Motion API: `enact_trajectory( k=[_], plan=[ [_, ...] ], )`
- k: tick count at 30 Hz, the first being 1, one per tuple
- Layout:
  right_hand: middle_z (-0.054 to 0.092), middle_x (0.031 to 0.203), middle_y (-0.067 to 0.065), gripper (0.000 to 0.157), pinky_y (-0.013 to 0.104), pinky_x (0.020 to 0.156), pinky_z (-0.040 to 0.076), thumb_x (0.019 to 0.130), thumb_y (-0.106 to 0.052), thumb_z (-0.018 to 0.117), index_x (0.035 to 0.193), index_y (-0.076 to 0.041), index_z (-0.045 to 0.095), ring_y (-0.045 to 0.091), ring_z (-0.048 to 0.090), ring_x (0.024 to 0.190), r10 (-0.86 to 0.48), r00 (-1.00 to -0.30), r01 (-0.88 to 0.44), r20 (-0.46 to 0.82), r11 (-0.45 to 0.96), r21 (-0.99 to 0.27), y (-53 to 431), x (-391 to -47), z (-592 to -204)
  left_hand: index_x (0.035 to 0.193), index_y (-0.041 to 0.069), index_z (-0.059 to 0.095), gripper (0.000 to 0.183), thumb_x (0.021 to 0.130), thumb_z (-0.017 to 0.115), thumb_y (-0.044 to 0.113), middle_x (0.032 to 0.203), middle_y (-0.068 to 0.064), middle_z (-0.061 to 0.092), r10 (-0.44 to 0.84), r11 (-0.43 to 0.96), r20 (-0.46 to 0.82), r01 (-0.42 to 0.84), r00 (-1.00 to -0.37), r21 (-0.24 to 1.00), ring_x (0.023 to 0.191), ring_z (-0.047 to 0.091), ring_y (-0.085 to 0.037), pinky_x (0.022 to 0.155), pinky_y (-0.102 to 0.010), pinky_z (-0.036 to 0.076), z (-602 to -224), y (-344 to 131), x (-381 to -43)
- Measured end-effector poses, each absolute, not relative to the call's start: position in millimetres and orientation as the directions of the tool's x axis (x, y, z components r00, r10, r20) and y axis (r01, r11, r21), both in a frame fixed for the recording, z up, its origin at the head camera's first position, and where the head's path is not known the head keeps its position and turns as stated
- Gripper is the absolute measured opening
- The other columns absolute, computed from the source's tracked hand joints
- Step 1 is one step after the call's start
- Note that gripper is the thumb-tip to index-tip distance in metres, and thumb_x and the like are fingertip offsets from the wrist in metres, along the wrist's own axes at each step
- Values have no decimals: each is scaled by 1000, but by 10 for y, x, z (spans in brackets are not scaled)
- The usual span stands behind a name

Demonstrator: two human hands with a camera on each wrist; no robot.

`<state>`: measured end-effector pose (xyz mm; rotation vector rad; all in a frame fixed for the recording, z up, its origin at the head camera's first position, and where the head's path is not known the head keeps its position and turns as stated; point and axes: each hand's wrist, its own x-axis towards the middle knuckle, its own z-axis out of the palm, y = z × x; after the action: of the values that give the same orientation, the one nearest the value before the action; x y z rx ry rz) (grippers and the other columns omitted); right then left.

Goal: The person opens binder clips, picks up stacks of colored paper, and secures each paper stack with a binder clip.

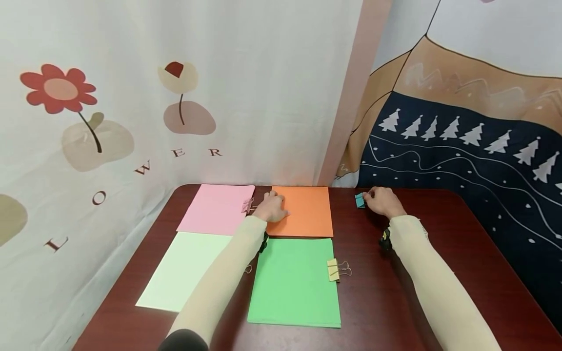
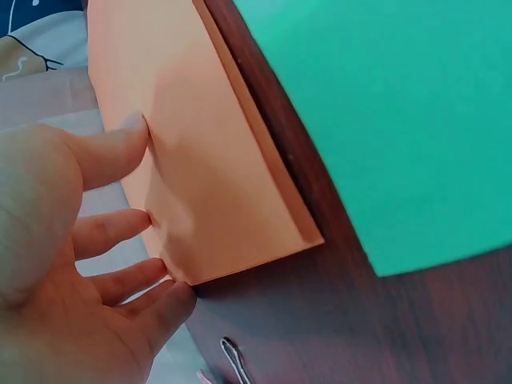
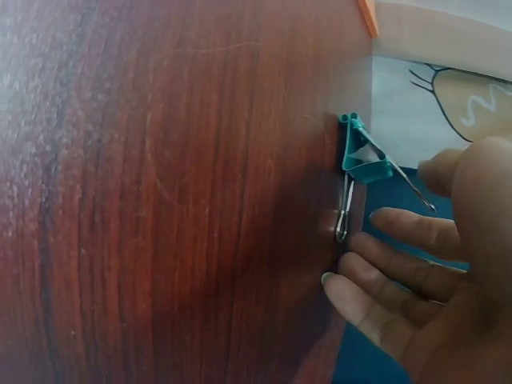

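Note:
My left hand (image 1: 271, 208) rests on the left part of an orange paper stack (image 1: 307, 209). In the left wrist view, its thumb touches the top of the orange paper (image 2: 200, 104) while the loosely spread fingers lie along the edge. At the back right of the table, my right hand (image 1: 384, 201) is beside a teal binder clip (image 1: 360, 200). The right wrist view shows that binder clip (image 3: 368, 170) on the tabletop, its wire handles spread apart. Thumb and fingers of the right hand (image 3: 424, 280) stand apart around the handles, not visibly pinching them.
A pink sheet (image 1: 215, 207) with a pink binder clip (image 1: 247, 205) lies left of the orange stack. Nearer are pale green paper (image 1: 184, 268) and a bright green stack (image 1: 294, 282), with a yellow binder clip (image 1: 333, 270) at its right edge. Curtains hang behind the dark table (image 1: 439, 209).

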<state>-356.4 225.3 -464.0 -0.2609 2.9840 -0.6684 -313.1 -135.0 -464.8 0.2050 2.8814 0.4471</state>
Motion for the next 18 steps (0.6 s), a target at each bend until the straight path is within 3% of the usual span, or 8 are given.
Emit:
enact_trajectory(
  k=[2, 6, 9, 13, 18],
  plan=[
    [63, 129, 31, 49, 55, 99, 51, 107, -29, 44, 129, 11, 62, 39, 62, 109, -176, -984, -147, -35, 902, -407, 2243, -3564, -4631, 148, 6, 51, 58, 100, 66, 35, 155, -20, 39, 155, 942, -184, 89, -971, 323, 134, 36, -36, 108, -44, 43, -4652, -1339, -3139],
    [69, 99, 25, 43, 46, 82, 54, 106, -26, 45, 106, 7, 73, 34, 63, 90, -171, -985, -143, -33, 904, -403, 2247, -3554, -4625, 143, 6, 55, 56, 98, 71, 33, 150, -19, 42, 117, 938, -162, 55, -980, 342, 131, 38, -35, 106, -44, 45, -4660, -1308, -3159],
    [70, 93, 22, 41, 43, 79, 53, 105, -26, 48, 100, 3, 76, 32, 62, 87, -150, -989, -138, 3, 900, -414, 2260, -3546, -4654, 139, 6, 58, 53, 95, 75, 31, 147, -20, 43, 81, 934, -145, 24, -986, 356, 130, 38, -34, 103, -44, 47, -4665, -1268, -3172],
    [69, 120, 28, 43, 53, 93, 53, 103, -26, 49, 118, 8, 71, 39, 64, 103, -121, -992, -127, 41, 890, -439, 2263, -3533, -4693, 127, 3, 60, 48, 91, 80, 27, 142, -24, 41, 2, 931, -124, -43, -992, 362, 131, 35, -39, 96, -48, 51, -4670, -1192, -3184],
    [67, 125, 27, 42, 53, 97, 51, 104, -27, 49, 122, 5, 69, 39, 61, 107, -94, -995, -95, 27, 863, -496, 2253, -3512, -4707, 114, -3, 61, 52, 84, 86, 31, 131, -31, 48, -122, 949, -80, -140, -989, 283, 122, 42, -42, 85, -47, 56, -4661, -1115, -3207]
  ],
)
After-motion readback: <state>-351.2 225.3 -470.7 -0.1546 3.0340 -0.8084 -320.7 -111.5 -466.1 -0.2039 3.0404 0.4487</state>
